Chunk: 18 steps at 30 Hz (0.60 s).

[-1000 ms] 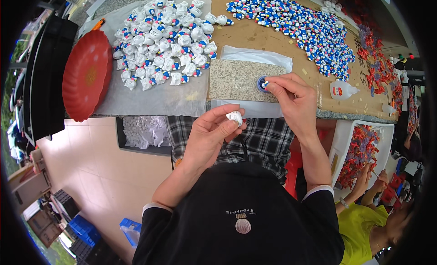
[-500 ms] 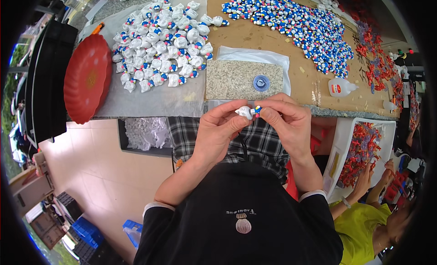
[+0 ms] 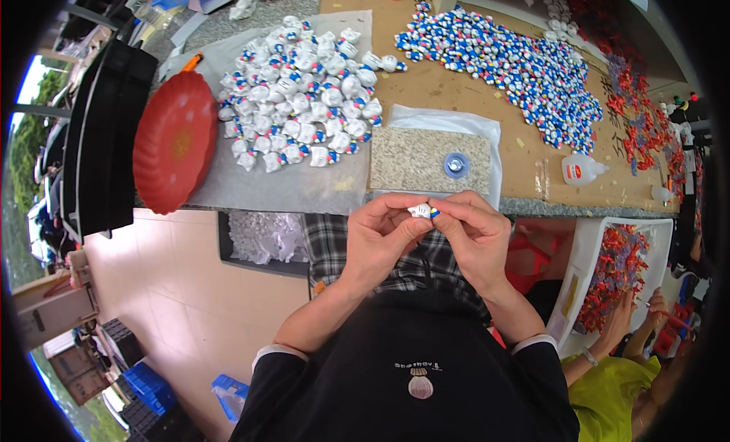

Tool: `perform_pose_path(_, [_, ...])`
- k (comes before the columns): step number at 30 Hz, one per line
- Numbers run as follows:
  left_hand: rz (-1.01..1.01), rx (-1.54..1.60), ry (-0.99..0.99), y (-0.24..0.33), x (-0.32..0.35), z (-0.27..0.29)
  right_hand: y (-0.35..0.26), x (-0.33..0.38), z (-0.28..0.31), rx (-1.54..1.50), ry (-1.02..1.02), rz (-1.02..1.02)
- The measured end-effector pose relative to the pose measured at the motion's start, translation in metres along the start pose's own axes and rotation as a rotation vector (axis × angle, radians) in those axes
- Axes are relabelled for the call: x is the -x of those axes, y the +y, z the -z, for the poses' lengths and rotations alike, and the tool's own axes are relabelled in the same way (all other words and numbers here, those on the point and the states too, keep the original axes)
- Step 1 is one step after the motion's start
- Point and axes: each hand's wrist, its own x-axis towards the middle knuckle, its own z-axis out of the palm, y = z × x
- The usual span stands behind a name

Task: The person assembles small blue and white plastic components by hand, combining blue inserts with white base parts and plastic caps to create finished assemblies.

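Your left hand (image 3: 384, 237) and right hand (image 3: 473, 233) meet just in front of the table edge, above your lap. Between them you pinch a small white moulded figurine with a blue-and-yellow tip (image 3: 420, 211); the thumb and fingertips of both hands are closed narrowly on it, so most of it is hidden.

The risks look like this. The piece is tiny and held over your lap, not over the table, so a loosened pinch would probably drop it to the tan tiled floor (image 3: 190, 290). The coloured tip could go on crooked, since your fingers cover the join.

Just beyond your hands, a speckled grey stone slab (image 3: 414, 161) lies on a clear plastic sheet (image 3: 449, 123), with a small round blue cap (image 3: 456, 165) resting on it. Further left, a heap of white figurines with blue and red details (image 3: 300, 85) sits on a translucent sheet, beside a round red plastic tray (image 3: 175, 142). Further right, a large spread of small blue, white and red pieces (image 3: 517, 58) covers the brown wooden tabletop (image 3: 426, 88), and a small white glue bottle (image 3: 582, 168) lies near the edge.

At your right, another person in a yellow-green top (image 3: 608, 381) reaches into a white bin of red pieces (image 3: 616, 267). Black stacked trays (image 3: 106, 138) stand at the far left.
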Motion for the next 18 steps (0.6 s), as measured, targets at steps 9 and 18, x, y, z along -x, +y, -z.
perform_pose_path(9, [-0.744,-1.008,0.518,0.105,-0.076,0.066,-0.014,-0.068,0.054,0.437,0.163,0.172])
perform_pose_path(18, [-1.024,-1.711,0.638,0.138,-0.141,0.082,0.024,-0.098,0.106,1.156,0.463,0.403])
